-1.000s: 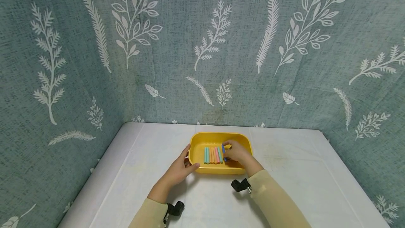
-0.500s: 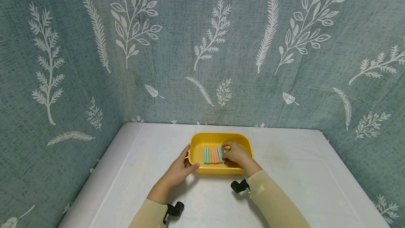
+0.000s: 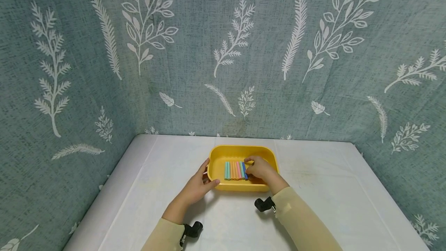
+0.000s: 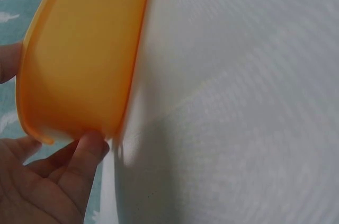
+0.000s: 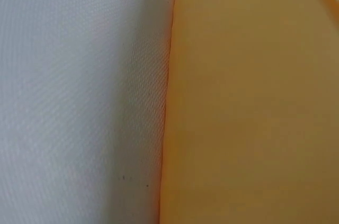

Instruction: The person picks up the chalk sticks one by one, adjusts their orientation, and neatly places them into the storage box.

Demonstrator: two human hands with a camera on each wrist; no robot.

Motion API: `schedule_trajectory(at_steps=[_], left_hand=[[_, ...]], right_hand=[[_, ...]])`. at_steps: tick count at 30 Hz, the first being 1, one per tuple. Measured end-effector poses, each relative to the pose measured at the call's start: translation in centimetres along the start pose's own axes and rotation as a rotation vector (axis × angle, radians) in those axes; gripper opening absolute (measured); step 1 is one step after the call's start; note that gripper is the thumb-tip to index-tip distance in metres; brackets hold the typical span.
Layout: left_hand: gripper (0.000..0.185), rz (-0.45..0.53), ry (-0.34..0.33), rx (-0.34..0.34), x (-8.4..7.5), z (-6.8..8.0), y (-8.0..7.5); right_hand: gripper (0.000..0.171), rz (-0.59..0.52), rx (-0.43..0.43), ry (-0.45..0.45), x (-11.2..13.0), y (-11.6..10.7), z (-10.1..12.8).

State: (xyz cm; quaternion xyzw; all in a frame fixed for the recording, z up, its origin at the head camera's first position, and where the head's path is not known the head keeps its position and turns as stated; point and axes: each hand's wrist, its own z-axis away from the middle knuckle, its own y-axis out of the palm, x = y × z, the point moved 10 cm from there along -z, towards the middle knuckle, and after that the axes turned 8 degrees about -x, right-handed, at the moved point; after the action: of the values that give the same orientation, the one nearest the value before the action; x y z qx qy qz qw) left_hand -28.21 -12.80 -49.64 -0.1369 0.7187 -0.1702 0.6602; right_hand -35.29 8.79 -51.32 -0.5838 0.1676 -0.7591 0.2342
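A yellow tray (image 3: 244,188) sits on the white table, with a row of coloured chalk sticks inside: green, orange, pink and a blue chalk stick (image 3: 245,170) at the right end. My left hand (image 3: 196,188) grips the tray's left end, thumb at the front rim and fingers along the outer side. In the left wrist view, fingertips touch the tray's outer wall (image 4: 87,54). My right hand (image 3: 261,169) reaches over the right part of the tray, its curled index finger and thumb at the blue stick. The right wrist view shows only tray wall (image 5: 254,97) and cloth.
White cloth covers the table (image 3: 313,204) on all sides of the tray. A leaf-patterned blue-green curtain (image 3: 195,69) stands behind and at both sides. Black wrist mounts (image 3: 265,204) hang below both sleeves, close in front of the tray.
The blue chalk stick has moved left, from a small gap to lying against the green stick at the row's right end. My right hand has shifted slightly left. My left hand stays put.
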Motion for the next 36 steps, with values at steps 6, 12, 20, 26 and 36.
schedule_trajectory(at_steps=[6, 12, 20, 26, 36], left_hand=[[0.091, -0.01, -0.006, -0.005, 0.0, 0.0, 0.0], [0.09, -0.002, -0.004, -0.003, -0.1, 0.0, -0.1], [0.091, 0.003, -0.004, 0.0, 0.1, 0.0, 0.0], [0.09, 0.003, -0.005, -0.003, 0.3, -0.1, 0.1], [0.09, -0.009, -0.01, -0.004, 0.2, 0.0, 0.0]], right_hand=[[0.047, -0.005, 0.013, -0.022, 0.2, 0.1, 0.0], [0.046, -0.012, 0.018, -0.008, 0.2, 0.2, 0.0], [0.046, -0.039, 0.023, 0.015, 0.0, 0.2, 0.1], [0.048, -0.054, 0.027, 0.026, 0.0, 0.1, 0.2], [0.044, 0.09, 0.002, -0.115, 1.0, -1.3, 0.8]])
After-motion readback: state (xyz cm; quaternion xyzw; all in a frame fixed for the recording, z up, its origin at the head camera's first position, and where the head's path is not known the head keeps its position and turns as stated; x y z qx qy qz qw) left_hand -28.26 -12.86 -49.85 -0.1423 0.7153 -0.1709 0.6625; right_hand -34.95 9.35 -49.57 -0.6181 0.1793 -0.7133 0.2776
